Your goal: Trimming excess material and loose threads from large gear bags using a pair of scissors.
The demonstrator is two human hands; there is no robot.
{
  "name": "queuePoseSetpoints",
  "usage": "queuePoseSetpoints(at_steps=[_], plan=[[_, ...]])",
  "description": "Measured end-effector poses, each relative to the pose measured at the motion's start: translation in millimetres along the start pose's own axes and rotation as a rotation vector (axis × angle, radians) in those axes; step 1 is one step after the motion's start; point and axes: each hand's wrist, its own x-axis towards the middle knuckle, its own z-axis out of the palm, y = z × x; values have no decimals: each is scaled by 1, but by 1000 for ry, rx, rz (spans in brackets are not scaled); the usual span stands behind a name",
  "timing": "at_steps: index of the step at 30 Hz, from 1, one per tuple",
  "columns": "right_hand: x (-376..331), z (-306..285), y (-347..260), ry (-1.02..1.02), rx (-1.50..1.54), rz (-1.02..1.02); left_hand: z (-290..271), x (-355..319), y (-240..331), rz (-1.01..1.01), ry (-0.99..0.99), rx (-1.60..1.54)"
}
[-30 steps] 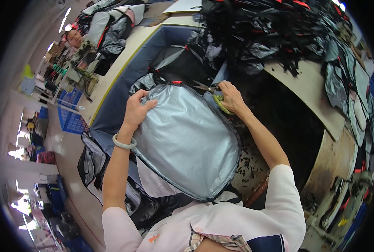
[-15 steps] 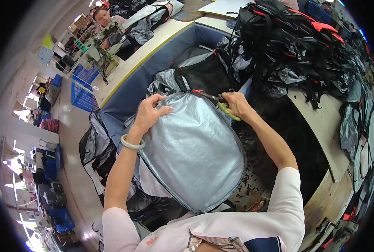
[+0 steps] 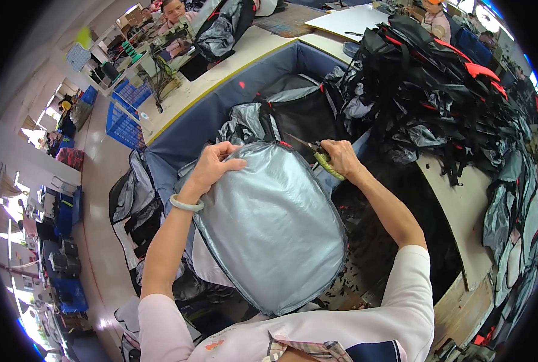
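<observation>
A rounded silver fabric panel (image 3: 275,229) with dark edging hangs in front of me, its lower end near my shirt. My left hand (image 3: 213,166) is closed on its upper left edge, thumb over the silver face. In my right hand (image 3: 340,158) are scissors (image 3: 328,165) with green-wrapped handles, the fingers wrapped round them. Their blades point left, just above the panel's top edge, near a small red tab (image 3: 285,145). Whether the blades touch the panel I cannot tell. Behind it lies a black and silver bag piece (image 3: 305,114).
A blue fabric-lined bin (image 3: 190,123) stands beyond my hands, bordered by a pale table (image 3: 220,75). At right a high heap of black straps and bag pieces (image 3: 432,90) rests on a worktop (image 3: 444,199). One person sits by a sewing machine (image 3: 160,75) at far left; another is at far right.
The whole view has shifted slightly. The scissors' blades now sit a little above the panel's edge, apart from the red tab they were beside. My left hand keeps its grip.
</observation>
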Motion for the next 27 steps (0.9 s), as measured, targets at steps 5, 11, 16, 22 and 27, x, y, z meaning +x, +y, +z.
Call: queuePoseSetpoints(at_steps=[5, 11, 16, 22, 27], plan=[[43, 0, 4, 75, 155, -239, -11, -3, -8, -77, -47, -137], [89, -3, -3, -67, 125, -406, -14, -5, -7, -146, -55, -193], [101, -7, 1, -134, 123, -495, -18, -6, -16, -176, -34, -232], [97, 3, 2, -146, 148, -474, -22, -5, -22, -201, -64, -271], [87, 7, -8, -58, 164, -418, -25, -11, -17, -64, 24, -98]])
